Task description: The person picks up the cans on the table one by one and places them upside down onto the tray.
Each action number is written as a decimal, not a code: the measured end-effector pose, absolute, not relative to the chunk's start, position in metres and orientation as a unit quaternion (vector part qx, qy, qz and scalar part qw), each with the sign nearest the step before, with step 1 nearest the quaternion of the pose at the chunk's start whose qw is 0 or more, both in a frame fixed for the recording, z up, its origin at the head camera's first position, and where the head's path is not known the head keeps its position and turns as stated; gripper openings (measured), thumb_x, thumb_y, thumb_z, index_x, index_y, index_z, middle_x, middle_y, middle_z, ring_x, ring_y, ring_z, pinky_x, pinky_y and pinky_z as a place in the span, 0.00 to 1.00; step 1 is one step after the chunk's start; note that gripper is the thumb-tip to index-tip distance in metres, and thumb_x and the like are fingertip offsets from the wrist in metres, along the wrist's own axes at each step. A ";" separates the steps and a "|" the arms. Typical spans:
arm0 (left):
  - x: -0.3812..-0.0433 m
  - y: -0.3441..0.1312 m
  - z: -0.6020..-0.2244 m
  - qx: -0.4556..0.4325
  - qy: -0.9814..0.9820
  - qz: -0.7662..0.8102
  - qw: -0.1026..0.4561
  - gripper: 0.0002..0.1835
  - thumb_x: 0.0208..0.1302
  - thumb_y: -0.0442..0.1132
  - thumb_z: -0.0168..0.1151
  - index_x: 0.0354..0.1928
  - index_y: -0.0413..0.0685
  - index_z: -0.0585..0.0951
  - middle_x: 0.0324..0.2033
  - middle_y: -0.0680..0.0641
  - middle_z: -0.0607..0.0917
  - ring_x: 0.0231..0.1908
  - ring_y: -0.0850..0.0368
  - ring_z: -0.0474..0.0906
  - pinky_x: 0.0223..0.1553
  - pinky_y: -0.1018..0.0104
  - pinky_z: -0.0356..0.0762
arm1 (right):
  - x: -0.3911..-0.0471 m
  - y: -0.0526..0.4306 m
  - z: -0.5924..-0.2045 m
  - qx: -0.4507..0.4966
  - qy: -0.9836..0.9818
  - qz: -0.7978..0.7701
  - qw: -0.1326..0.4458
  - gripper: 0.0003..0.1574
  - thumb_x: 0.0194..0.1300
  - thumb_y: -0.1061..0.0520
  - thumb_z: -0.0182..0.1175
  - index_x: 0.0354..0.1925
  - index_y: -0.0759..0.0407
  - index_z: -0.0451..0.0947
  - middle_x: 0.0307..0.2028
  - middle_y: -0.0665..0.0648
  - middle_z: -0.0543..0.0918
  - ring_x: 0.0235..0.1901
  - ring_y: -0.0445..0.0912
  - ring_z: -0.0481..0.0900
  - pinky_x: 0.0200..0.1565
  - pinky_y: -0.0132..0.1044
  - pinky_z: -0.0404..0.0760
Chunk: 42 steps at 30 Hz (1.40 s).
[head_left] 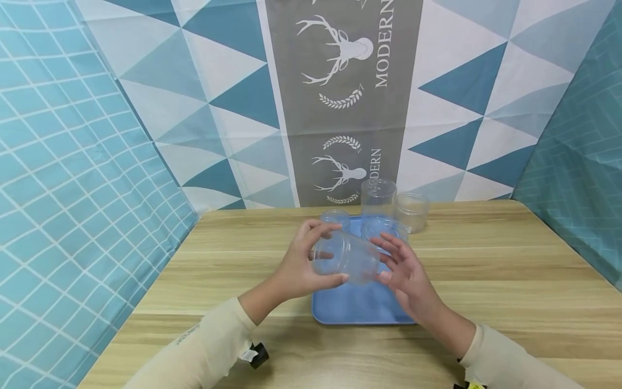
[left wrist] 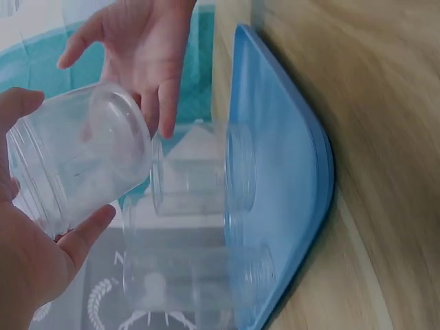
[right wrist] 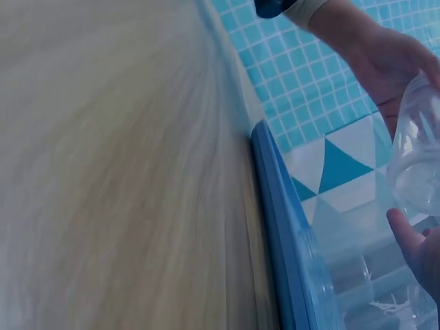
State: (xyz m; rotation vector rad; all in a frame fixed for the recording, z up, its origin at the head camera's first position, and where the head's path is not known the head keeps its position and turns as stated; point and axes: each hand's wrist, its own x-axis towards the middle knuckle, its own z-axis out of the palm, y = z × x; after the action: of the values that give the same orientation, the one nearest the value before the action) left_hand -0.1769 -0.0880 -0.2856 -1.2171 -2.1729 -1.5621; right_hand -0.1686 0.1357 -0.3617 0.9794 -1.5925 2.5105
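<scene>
A clear, wide-mouthed jar is held tilted on its side above a blue tray. My left hand grips it around the ridged neck end, thumb below and fingers over the top. In the left wrist view, the jar's rounded base points toward my right hand. That right hand has its fingers spread and slightly bent at the base end. Whether its fingertips touch the jar, I cannot tell. The right wrist view shows only part of the jar, at its right edge.
Several more clear jars stand at the back: a tall one, a wide one to its right, a low one on the tray, and a small one to the left. Patterned cloth hangs behind the wooden table.
</scene>
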 end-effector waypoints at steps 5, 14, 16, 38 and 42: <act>-0.175 -0.080 -0.289 -0.404 -0.724 -0.551 0.094 0.38 0.37 0.30 0.72 0.56 0.45 0.68 0.47 0.41 0.63 0.47 0.49 0.63 0.36 0.57 0.78 | -0.170 0.139 -0.363 0.374 -0.526 0.762 0.054 0.50 0.52 0.76 0.54 0.67 0.62 0.40 0.64 0.69 0.44 0.59 0.56 0.56 0.41 0.39 0.77; -0.173 -0.070 -0.294 -0.384 -0.707 -0.590 0.072 0.38 0.39 0.28 0.70 0.57 0.46 0.67 0.50 0.40 0.62 0.49 0.41 0.63 0.37 0.58 0.78 | -0.172 0.145 -0.360 0.418 -0.530 0.734 0.074 0.57 0.44 0.79 0.61 0.66 0.64 0.41 0.66 0.65 0.41 0.60 0.58 0.55 0.40 0.50 0.77; -0.173 -0.068 -0.295 -0.382 -0.702 -0.597 0.068 0.38 0.40 0.27 0.69 0.57 0.47 0.67 0.51 0.40 0.62 0.49 0.41 0.63 0.37 0.58 0.78 | -0.172 0.147 -0.360 0.418 -0.537 0.729 0.077 0.56 0.43 0.79 0.61 0.66 0.64 0.43 0.66 0.65 0.41 0.60 0.58 0.57 0.41 0.51 0.76; -0.176 -0.061 -0.304 -0.366 -0.680 -0.635 -0.002 0.39 0.42 0.24 0.67 0.59 0.43 0.63 0.56 0.39 0.60 0.52 0.41 0.62 0.43 0.56 0.75 | -0.174 0.160 -0.358 0.393 -0.630 0.663 0.100 0.46 0.43 0.81 0.58 0.61 0.68 0.55 0.59 0.64 0.60 0.55 0.51 0.65 0.36 0.45 0.79; -0.176 -0.063 -0.305 -0.362 -0.682 -0.636 -0.018 0.39 0.42 0.25 0.67 0.59 0.43 0.61 0.57 0.39 0.60 0.53 0.43 0.62 0.44 0.56 0.74 | -0.174 0.161 -0.355 0.388 -0.637 0.657 0.104 0.45 0.44 0.80 0.59 0.60 0.68 0.55 0.58 0.66 0.60 0.55 0.52 0.65 0.35 0.48 0.79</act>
State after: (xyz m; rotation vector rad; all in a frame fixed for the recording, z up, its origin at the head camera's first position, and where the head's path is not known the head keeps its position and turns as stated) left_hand -0.1760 -0.0626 -0.3055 -1.1497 -2.1658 -2.0197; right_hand -0.1737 0.1609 -0.3551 1.1459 -1.8801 1.9396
